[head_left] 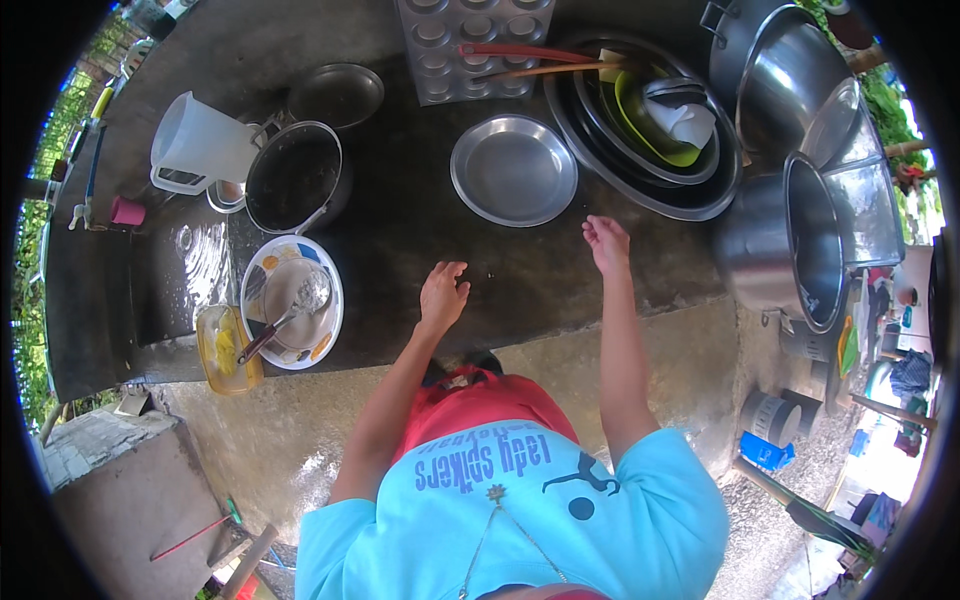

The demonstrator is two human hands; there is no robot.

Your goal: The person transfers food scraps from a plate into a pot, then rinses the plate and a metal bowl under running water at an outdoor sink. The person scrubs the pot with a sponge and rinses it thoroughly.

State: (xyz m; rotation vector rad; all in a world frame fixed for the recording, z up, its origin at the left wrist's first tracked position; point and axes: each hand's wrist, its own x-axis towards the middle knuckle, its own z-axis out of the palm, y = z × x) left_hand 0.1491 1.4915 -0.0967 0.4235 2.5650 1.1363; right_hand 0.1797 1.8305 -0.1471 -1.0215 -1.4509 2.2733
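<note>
A round metal pan (514, 170) lies on the dark counter, a little beyond my two hands. My left hand (443, 297) hovers over the counter's near part, its fingers loosely bent and apart, with nothing in them. To the right, just below the pan's right rim, is my right hand (606, 243). Its fingers are curled together, and no object shows in them. Neither hand touches the pan.
At left stand a patterned bowl (330, 330) with a dark-handled utensil, a yellowish container (205, 345), a dark pan (290, 185) and a white pitcher (200, 135). Nested basins (690, 208) and large metal pots (765, 235) crowd the right. A muffin tray (432, 60) lies at the back.
</note>
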